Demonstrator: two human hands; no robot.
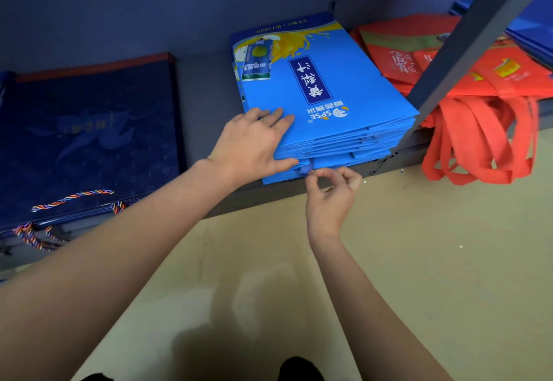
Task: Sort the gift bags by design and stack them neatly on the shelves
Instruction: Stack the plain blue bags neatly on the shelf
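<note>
**Light blue bag stack getting squared up on the low shelf**

So the shelf [206, 87] holds three sorted piles. Middle one is the light blue gift bags [323, 93], stacked flat with the printed side up and the text upside down from here. At 9 o'clock of that stack sit the dark navy bags [89, 129] with twisted multicolour rope handles [71, 198] poking over the front edge. At 3 o'clock are the red fabric bags [478, 81], their long handles [478, 147] drooping off the shelf lip toward the floor [419, 261].

Left hand [254, 144] lies flat on the near left corner of the blue stack, fingers straight and spread, thumb along the front edge — pressing, not gripping. Right hand [329, 195] is just below the stack's front edge, thumb and fingertips pinched narrow on a small blue tab [306, 168] sticking out between the layers; can't tell exactly what that bit is.

A grey upright post [466, 48] cuts diagonally across the red pile and hides part of it. More blue stuff at 2 o'clock is cropped off. Bare shelf shows between the navy and blue piles — and the blue stack overhangs the front lip a little.
</note>
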